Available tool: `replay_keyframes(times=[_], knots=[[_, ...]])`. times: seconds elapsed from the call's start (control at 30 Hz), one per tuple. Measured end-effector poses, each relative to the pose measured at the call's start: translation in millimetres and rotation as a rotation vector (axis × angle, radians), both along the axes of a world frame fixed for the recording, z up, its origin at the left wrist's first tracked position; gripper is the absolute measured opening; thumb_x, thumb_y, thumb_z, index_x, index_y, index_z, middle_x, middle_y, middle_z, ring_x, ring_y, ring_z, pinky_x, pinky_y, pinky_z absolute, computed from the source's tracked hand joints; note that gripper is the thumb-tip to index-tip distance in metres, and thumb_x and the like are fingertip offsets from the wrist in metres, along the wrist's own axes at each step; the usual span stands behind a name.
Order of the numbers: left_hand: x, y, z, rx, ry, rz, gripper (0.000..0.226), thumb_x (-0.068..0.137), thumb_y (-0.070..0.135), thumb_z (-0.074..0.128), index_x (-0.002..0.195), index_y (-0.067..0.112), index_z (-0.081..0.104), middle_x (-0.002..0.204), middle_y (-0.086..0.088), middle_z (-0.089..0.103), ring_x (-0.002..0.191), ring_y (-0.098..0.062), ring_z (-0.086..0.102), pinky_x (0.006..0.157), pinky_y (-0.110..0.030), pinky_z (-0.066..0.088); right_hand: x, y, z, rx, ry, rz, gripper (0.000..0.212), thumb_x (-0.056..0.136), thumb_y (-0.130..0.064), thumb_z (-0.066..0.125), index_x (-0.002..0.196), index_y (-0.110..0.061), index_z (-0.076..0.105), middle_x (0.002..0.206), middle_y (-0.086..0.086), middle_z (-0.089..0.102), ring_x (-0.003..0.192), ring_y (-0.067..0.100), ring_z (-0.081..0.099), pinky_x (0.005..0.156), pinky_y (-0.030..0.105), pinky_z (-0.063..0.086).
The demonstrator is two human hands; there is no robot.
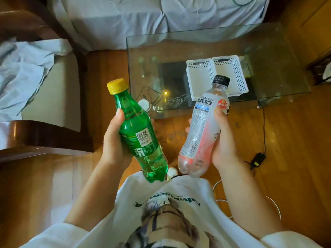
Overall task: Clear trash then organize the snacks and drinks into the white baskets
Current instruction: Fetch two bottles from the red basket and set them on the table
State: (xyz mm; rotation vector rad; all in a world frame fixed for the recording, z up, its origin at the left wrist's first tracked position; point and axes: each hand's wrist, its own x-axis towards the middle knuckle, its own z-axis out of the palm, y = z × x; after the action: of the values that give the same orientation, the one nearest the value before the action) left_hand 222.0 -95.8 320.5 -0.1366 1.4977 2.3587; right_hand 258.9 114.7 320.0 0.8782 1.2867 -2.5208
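Head view: left hand (114, 140) wraps the green bottle (141, 133) at its label, and right hand (222, 138) curls round the clear pink-labelled bottle (198, 133), both held nearer the person than the white baskets (217, 76). Both look full, so fairly heavy, stiff, smooth plastic; mid-body grips suit them.

Glass table (279, 51) on wooden floor (286, 140), black power adapter (257, 159), rumpled bedsheet (125, 20), wooden chair (44, 135)
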Motion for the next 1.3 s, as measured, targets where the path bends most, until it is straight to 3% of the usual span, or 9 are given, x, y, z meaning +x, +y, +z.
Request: replay_keyframes(times=[0.13,0.27,0.53,0.73,0.83,0.97,1.1,1.23,1.3], knots=[[-47,9,-5,0.003,-0.002,0.022,0.045,0.070,0.060,0.063,0.092,0.021,0.067,0.084,-0.004,0.068,0.076,-0.026,0.062,0.075,-0.045,0.048,-51,9,-4,0.031,-0.026,0.033,0.060,0.067,-0.052,0.057,0.120,-0.024,0.056,0.102,0.009,0.070,0.086,0.025,0.071,0.064,0.032,0.057],[-107,20,-7,0.077,-0.093,0.010,0.067,0.062,0.063,0.069,0.098,0.008,0.058,0.087,-0.017,0.061,0.059,-0.022,0.064,0.047,-0.030,0.053,-119,15,-6,0.095,-0.056,0.054,0.073,0.061,-0.051,0.063,0.127,-0.022,0.052,0.122,0.016,0.061,0.109,0.032,0.061,0.087,0.042,0.053],[-259,35,-9,-0.077,-0.101,0.067,0.066,0.050,0.068,0.073,0.096,0.022,0.064,0.088,-0.003,0.070,0.081,-0.022,0.067,0.074,-0.039,0.052,-268,23,-8,0.158,-0.038,0.015,0.065,0.065,-0.041,0.065,0.126,-0.023,0.052,0.124,0.011,0.061,0.115,0.030,0.057,0.099,0.051,0.044],[-348,41,-32,-0.207,-0.120,0.071,0.059,0.051,0.067,0.073,0.095,0.030,0.064,0.091,0.002,0.068,0.087,-0.017,0.064,0.082,-0.041,0.050,-355,29,-38,0.317,-0.009,0.015,0.024,0.061,-0.030,0.072,0.084,-0.038,0.071,0.086,-0.013,0.074,0.088,0.009,0.069,0.083,0.035,0.054],[-385,42,-65,-0.262,-0.143,0.094,0.052,0.055,0.056,0.077,0.097,0.031,0.063,0.095,0.001,0.069,0.092,-0.019,0.065,0.085,-0.042,0.049,-396,36,-72,0.449,-0.006,0.091,0.040,0.057,-0.021,0.082,0.091,-0.032,0.065,0.089,-0.015,0.071,0.088,0.005,0.067,0.076,0.026,0.054],[-424,46,-123,-0.462,-0.155,0.164,0.068,0.047,0.050,0.084,0.104,0.026,0.056,0.107,-0.002,0.065,0.099,-0.020,0.065,0.082,-0.038,0.053,-446,37,-134,0.752,0.005,0.235,0.055,0.056,-0.002,0.085,0.091,-0.028,0.052,0.078,-0.020,0.063,0.075,-0.019,0.058,0.057,-0.002,0.042],[-455,53,-184,-0.642,-0.155,0.216,0.067,0.054,0.033,0.088,0.106,0.029,0.048,0.104,0.012,0.059,0.107,-0.018,0.060,0.086,-0.036,0.054,-486,38,-201,0.863,-0.082,0.345,0.075,0.052,-0.014,0.088,0.105,-0.036,0.040,0.091,-0.027,0.052,0.080,-0.009,0.054,0.066,0.006,0.039],[-484,55,-237,-0.733,-0.188,0.266,0.061,0.062,0.018,0.085,0.108,0.028,0.047,0.097,0.021,0.052,0.101,-0.017,0.058,0.084,-0.034,0.053,-512,38,-256,1.013,-0.080,0.402,0.071,0.051,-0.022,0.088,0.098,-0.040,0.038,0.082,-0.028,0.052,0.078,-0.008,0.054,0.071,0.019,0.045],[-493,52,-259,-0.745,-0.182,0.259,0.057,0.064,0.015,0.083,0.107,0.031,0.050,0.097,0.022,0.053,0.095,-0.007,0.057,0.085,-0.034,0.052,-522,42,-278,1.062,-0.071,0.420,0.069,0.051,-0.024,0.088,0.096,-0.039,0.038,0.084,-0.025,0.053,0.077,-0.003,0.055,0.073,0.023,0.047]])
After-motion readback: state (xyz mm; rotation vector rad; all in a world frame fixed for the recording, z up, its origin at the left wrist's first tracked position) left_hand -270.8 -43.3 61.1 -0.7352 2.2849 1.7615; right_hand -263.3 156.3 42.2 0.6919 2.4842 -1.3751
